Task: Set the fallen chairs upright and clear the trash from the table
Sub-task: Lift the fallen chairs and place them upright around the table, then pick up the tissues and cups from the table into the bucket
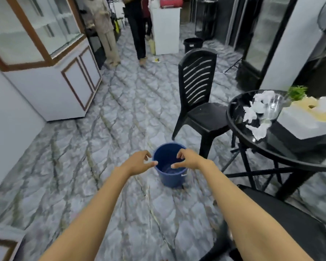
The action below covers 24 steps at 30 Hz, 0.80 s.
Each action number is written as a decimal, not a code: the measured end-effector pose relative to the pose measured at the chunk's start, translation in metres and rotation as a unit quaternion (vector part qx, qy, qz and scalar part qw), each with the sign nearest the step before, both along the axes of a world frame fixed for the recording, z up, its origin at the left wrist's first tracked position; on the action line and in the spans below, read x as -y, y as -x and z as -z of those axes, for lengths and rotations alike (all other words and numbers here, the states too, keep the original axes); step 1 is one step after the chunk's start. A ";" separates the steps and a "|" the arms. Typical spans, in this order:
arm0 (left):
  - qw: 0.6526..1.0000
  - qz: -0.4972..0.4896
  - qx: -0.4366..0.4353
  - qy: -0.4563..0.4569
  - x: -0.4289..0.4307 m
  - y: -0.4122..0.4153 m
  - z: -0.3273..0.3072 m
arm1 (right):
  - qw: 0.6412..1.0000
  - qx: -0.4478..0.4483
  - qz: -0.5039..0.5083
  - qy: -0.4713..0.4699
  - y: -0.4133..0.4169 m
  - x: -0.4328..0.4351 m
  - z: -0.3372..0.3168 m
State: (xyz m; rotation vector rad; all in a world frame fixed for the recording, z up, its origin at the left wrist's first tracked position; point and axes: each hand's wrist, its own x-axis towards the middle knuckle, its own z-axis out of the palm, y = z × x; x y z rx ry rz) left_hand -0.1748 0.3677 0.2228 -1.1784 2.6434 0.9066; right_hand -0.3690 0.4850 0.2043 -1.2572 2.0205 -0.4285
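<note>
we hold both hands open and empty over the bin, left hand at its left rim, right hand at its right. trash sits on the table up-right of the right hand, the nearer one.

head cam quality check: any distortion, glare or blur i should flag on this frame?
Head view: strong wide-angle bowing, cabinet edges lean and curve at left; floor texture looks smeared and soft; glare streaks on the glass table rim; clear cup is hard to separate from the crumpled paper; both hands and the blue bucket read reasonably sharp.
</note>
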 end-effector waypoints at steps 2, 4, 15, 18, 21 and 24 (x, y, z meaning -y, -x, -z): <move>0.999 0.037 0.003 0.008 0.025 0.034 -0.001 | 0.999 0.000 0.035 0.002 0.029 0.007 0.000; 0.997 0.072 0.001 0.004 0.044 0.070 -0.002 | 0.997 0.005 0.074 0.002 0.056 0.010 0.000; 0.963 0.263 -0.038 -0.037 0.069 0.285 0.007 | 0.931 -0.004 0.363 0.030 0.188 -0.025 0.010; 0.944 0.326 -0.043 -0.026 0.068 0.341 0.008 | 0.880 -0.018 0.471 0.053 0.210 -0.034 0.013; 0.928 0.368 -0.055 -0.026 0.067 0.395 0.012 | 0.830 -0.079 0.551 0.024 0.228 -0.039 0.017; 0.920 0.381 -0.081 -0.042 0.064 0.439 0.023 | 0.786 -0.122 0.606 -0.013 0.246 -0.039 0.023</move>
